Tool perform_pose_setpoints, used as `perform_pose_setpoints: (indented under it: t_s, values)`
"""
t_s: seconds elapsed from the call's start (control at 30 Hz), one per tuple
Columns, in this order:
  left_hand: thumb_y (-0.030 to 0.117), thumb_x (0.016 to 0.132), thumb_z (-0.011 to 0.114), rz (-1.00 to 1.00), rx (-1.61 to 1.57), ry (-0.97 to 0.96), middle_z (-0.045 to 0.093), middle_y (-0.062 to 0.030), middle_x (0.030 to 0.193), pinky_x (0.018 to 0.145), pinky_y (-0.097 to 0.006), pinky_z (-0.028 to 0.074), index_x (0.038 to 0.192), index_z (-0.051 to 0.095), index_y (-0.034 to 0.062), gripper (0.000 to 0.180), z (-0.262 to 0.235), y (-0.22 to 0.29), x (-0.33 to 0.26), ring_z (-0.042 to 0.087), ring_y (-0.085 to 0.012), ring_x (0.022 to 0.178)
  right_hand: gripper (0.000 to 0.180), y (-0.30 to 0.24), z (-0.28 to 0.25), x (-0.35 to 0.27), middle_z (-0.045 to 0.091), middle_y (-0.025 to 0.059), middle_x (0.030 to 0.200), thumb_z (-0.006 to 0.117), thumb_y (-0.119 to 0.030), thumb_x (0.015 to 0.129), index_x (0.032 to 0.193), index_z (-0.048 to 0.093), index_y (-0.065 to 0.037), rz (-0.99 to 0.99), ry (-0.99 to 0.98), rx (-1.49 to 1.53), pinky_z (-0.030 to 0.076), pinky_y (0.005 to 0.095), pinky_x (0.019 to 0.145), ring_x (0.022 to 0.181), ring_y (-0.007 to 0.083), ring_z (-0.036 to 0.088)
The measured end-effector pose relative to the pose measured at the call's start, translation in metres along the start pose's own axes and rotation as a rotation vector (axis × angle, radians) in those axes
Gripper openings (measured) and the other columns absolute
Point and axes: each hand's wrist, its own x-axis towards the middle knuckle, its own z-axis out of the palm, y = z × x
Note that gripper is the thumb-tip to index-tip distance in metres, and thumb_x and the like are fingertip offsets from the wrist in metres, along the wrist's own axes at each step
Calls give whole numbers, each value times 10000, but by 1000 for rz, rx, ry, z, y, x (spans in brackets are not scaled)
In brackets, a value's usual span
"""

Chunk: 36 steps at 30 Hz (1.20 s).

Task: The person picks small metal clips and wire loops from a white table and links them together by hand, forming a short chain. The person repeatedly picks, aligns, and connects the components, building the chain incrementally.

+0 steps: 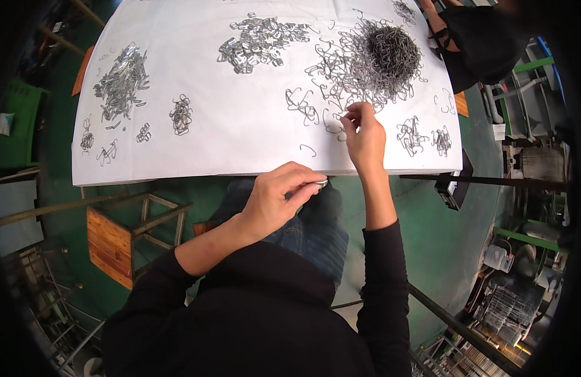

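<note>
Right hand (364, 135) pinches a bent wire hook (342, 127) on the white desk (240, 138), at 6 o'clock from the tangled wire pile (381, 60). Left hand (279, 198), curled closed on a small metal clip (320, 183), sits at the desk's near edge. Flat clip heap (259, 41) lies at 11 o'clock.

A white paper-covered worktop (240, 138) carries everything. A dark tangled heap of bent wire hooks (384, 56) lies far right. Flat shiny metal clips (259, 41) lie far centre, with thin grey metal pieces (120, 81) left.
</note>
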Motion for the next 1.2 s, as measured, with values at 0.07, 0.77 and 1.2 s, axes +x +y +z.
perform_pose_setpoints:
  t_s: [0.07, 0.77, 1.2]
  values:
    - [-51, 835, 649, 6, -32, 8, 644, -89, 901, 667, -255, 582, 990, 671, -5, 164, 1, 1, 1, 659, -156, 749, 274, -14, -14, -21, 653, 85, 794, 650, 3, 828, 1065, 514, 18, 172, 59, 429, 502, 294, 601, 720, 161, 642]
    - [-11, 787, 709, 239, 210, 3, 677, -124, 918, 666, -290, 533, 938, 684, -1, 154, -11, -12, 32, 667, -197, 769, 314, -73, -33, -136, 632, 160, 919, 643, 101, 828, 1036, 436, -12, 155, 425, 930, 542, 261, 721, 799, 180, 652]
    - [159, 749, 757, -64, 736, 288, 659, -114, 884, 753, -435, 492, 807, 645, 45, 169, -76, -125, 197, 616, -308, 880, 343, -66, -30, -145, 614, 113, 861, 689, 62, 809, 1006, 426, -36, 228, 428, 840, 530, 263, 694, 743, 156, 624]
